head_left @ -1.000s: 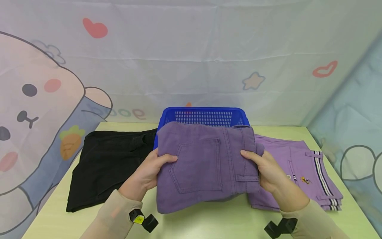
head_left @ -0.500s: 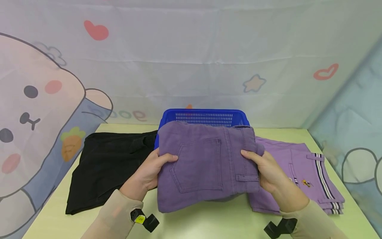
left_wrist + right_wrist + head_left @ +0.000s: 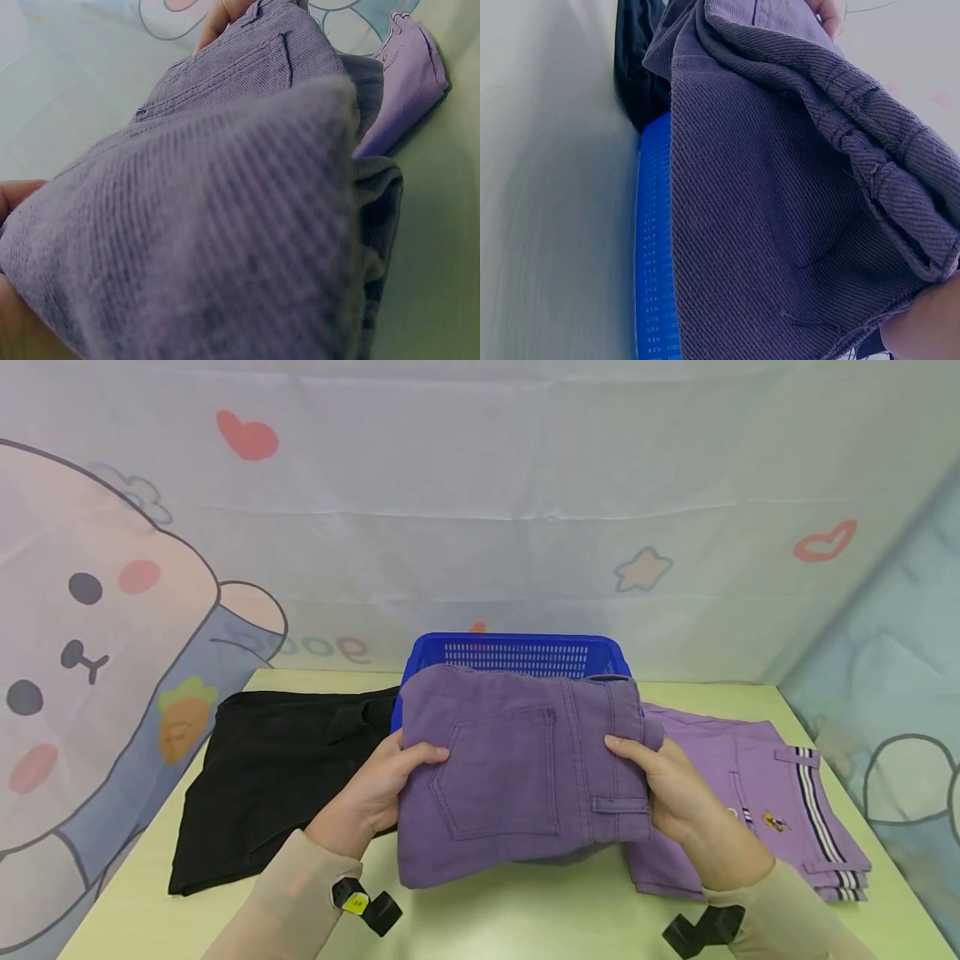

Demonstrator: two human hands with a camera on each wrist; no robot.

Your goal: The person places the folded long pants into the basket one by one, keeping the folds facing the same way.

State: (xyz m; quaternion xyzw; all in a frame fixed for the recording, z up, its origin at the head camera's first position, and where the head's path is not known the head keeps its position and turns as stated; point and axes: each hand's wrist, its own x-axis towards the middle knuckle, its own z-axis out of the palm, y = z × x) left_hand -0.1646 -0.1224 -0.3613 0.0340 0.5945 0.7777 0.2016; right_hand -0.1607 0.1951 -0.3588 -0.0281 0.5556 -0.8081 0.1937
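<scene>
Folded purple jeans (image 3: pixel 495 777) are held up in front of the basket, with a back pocket and a belt loop facing me. My left hand (image 3: pixel 375 785) grips their left edge, thumb on the front and the other fingers hidden behind. At the waistband end, my right hand (image 3: pixel 675 789) pinches the cloth the same way. In the left wrist view the folded denim (image 3: pixel 187 225) fills most of the picture. From the right wrist, the layered waistband (image 3: pixel 855 135) and the underside of the fold show.
Behind the jeans stands a blue plastic basket (image 3: pixel 517 652), its front mostly hidden. Folded black trousers (image 3: pixel 277 777) lie on the left of the pale table (image 3: pixel 480 918). Folded light purple trousers with striped trim (image 3: pixel 757 810) lie on the right. A printed cloth (image 3: pixel 450 468) hangs behind.
The hands and jeans stay almost still over the table. The whole scene shifts slightly in the head view.
</scene>
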